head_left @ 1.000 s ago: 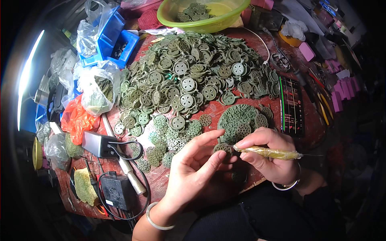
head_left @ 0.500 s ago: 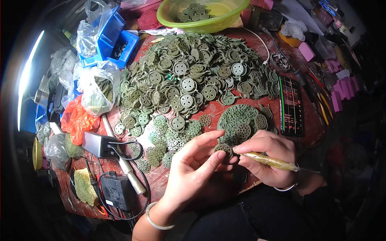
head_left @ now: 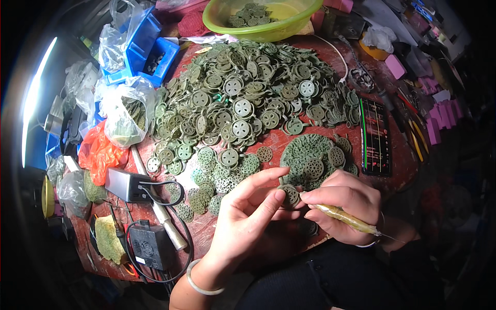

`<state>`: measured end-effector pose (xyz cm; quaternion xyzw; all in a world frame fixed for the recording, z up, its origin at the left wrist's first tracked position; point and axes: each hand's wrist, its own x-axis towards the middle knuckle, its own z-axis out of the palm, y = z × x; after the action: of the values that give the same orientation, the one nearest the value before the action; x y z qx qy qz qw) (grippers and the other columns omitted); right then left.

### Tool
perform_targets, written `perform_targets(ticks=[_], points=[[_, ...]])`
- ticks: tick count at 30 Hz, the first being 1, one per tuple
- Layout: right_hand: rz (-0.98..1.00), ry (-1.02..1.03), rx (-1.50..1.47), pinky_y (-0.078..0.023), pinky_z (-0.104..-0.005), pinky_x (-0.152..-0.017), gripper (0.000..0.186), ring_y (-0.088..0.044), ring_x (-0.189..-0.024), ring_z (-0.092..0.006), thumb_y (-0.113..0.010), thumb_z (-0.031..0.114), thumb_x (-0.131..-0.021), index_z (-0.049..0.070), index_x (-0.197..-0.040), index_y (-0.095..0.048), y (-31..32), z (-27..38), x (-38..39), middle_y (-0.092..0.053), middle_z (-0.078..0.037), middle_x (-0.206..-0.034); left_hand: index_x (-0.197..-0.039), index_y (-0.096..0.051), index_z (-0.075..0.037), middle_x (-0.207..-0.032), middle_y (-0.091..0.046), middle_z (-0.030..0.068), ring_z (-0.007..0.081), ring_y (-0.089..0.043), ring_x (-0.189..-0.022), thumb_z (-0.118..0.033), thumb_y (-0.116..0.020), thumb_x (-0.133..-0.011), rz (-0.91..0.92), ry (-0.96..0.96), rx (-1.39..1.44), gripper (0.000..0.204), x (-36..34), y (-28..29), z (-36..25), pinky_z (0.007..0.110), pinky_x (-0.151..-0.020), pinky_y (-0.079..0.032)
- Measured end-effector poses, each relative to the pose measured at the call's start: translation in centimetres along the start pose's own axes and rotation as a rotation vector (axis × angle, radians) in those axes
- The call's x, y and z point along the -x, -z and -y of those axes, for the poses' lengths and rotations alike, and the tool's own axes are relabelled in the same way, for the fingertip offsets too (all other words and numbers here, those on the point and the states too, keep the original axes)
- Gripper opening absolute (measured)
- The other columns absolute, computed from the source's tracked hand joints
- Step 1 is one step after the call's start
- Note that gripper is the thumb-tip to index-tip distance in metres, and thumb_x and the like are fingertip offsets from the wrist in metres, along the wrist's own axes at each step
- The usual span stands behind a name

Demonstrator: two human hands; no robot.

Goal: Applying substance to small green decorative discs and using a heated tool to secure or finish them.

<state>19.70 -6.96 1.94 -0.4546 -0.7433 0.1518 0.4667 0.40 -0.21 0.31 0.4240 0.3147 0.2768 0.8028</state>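
I'm looking down and forward from head height, wide fisheye, close above left hand point(head_left: 248, 217) and right hand point(head_left: 349, 206), table point(head_left: 204, 230) edges bending!

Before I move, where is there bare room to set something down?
Bare table shows between the phone and the yellow handles, and in a strip between the cable and left forearm. Crowded: the disc pile across the middle; bags along the left.

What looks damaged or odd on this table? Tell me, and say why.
The phone on the right of the red table: thin vertical lines, one green, one yellowish, run down its lit screen, which may mean a fault.
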Motion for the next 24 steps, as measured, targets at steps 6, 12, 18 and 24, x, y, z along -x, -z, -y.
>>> perform_targets(ticks=[6,12,18,24], points=[[-0.111,-0.028,-0.040,-0.050,-0.0289,-0.060,0.016,-0.062,-0.066,-0.0195,-0.069,0.007,-0.088,-0.003,-0.100,-0.063,-0.1,-0.4,0.2,-0.066,-0.013,-0.085,-0.134,-0.050,-0.002,-0.110,-0.067,0.0142,0.0242,-0.067,-0.098,-0.007,-0.055,-0.098,0.039,0.028,0.113,0.036,-0.1,0.4,0.1,0.035,-0.082,-0.059],[-0.095,-0.126,-0.053,-0.048,-0.0268,-0.061,0.015,-0.061,-0.068,-0.0168,-0.065,0.006,-0.090,-0.003,-0.102,-0.059,0.5,-0.6,0.5,-0.067,-0.013,-0.087,-0.134,-0.050,-0.002,-0.112,-0.066,0.0153,0.0261,-0.067,-0.099,-0.008,-0.056,-0.098,0.010,0.059,0.158,0.037,-0.2,0.2,0.0,0.035,-0.083,-0.059],[-0.080,-0.113,-0.080,-0.047,-0.0263,-0.055,0.021,-0.061,-0.061,-0.0159,-0.070,0.005,-0.087,-0.001,-0.105,-0.062,0.8,-0.7,0.7,-0.066,-0.010,-0.082,-0.135,-0.049,-0.002,-0.112,-0.066,0.0162,0.0269,-0.067,-0.100,-0.008,-0.056,-0.098,0.010,0.056,0.158,0.038,-0.3,0.3,0.1,0.035,-0.084,-0.059],[-0.129,-0.275,-0.193,-0.050,-0.0239,-0.060,0.017,-0.062,-0.067,-0.0112,-0.066,0.008,-0.092,-0.002,-0.105,-0.061,0.3,-0.4,1.1,-0.066,-0.009,-0.083,-0.138,-0.045,0.000,-0.112,-0.065,0.0170,0.0283,-0.067,-0.102,-0.005,-0.054,-0.098,0.032,0.049,0.161,0.041,-0.4,0.3,0.1,0.036,-0.086,-0.058]])
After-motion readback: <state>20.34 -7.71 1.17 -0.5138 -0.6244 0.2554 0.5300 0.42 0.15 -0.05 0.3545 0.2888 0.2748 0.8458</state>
